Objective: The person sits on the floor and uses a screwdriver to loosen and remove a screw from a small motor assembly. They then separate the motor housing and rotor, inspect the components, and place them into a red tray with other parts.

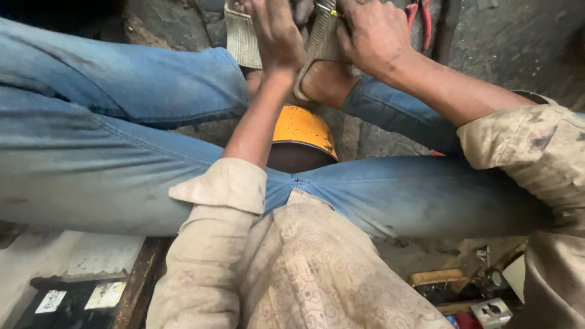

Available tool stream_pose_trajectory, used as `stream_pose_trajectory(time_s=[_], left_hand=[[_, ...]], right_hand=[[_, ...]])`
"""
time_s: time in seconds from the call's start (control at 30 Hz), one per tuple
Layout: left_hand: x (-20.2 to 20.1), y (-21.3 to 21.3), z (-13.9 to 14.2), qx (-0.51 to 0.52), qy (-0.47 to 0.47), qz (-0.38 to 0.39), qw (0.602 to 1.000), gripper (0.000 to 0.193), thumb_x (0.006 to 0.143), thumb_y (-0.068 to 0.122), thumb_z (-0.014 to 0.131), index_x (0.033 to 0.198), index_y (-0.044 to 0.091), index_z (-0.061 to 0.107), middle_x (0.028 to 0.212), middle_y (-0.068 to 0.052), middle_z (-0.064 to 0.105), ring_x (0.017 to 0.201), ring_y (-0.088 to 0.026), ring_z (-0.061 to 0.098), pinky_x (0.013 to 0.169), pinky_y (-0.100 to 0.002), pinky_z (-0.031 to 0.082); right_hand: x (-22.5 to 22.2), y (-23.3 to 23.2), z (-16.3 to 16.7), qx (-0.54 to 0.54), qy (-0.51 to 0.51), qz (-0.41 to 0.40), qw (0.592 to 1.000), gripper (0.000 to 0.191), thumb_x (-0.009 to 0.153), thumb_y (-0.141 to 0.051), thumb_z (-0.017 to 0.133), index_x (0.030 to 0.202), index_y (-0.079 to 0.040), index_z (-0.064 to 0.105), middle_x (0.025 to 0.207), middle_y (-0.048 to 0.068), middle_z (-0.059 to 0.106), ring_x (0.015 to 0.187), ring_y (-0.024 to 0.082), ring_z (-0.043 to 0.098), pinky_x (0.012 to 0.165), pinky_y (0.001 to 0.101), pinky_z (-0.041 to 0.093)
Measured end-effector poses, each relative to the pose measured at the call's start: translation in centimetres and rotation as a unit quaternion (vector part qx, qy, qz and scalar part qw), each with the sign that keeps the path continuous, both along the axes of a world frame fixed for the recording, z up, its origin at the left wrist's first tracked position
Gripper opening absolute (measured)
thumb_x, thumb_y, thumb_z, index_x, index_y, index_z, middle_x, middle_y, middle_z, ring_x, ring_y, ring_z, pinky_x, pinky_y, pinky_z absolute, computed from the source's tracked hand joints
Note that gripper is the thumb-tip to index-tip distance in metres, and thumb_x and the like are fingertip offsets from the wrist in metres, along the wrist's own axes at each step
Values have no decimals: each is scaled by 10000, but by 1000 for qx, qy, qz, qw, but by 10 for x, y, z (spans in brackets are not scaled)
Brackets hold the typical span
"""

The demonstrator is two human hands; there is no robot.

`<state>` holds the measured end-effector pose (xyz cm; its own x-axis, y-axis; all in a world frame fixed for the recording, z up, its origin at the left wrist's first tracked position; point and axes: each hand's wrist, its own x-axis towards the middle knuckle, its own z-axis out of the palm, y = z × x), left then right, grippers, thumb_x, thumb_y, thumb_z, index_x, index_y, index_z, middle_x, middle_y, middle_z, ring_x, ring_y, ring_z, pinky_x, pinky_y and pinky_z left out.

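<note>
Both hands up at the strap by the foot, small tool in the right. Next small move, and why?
Probably keep the left hand pressing the woven strap flat and ease the small yellow-handled tool further along it. The right hand pinches the tool at the strap's top edge, and the strap curves loose beside the foot.

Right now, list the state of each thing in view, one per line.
left hand: pressed on the woven sandal strap
right hand: closed around a small yellow-handled tool
yellow container: on the ground between the legs, partly hidden
red-handled pliers: lying untouched on the ground
</note>
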<state>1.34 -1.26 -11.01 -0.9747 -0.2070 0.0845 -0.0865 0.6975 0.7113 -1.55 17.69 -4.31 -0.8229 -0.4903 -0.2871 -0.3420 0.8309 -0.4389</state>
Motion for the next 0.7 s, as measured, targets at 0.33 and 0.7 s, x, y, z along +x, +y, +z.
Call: stream_pose_trajectory(time_s=[0.33,0.7], left_hand=[[24,13,12,403,-10,117,908,395,1157,263,409,943,-18,585,896,-123,563,826,-233,534,841,-381,463],[11,11,44,608,-51,100,786,480,1105,306,342,733,25,456,657,-37,443,557,-126,385,474,-272,285]], right_hand=[[1,4,-5,-40,34,17,998,206,985,-184,689,1130,-39,663,995,210,705,859,435,676,705,538,527],[6,8,-16,-27,20,7,999,239,1004,-196,685,1194,-53,658,1034,198,670,911,413,648,726,536,515]])
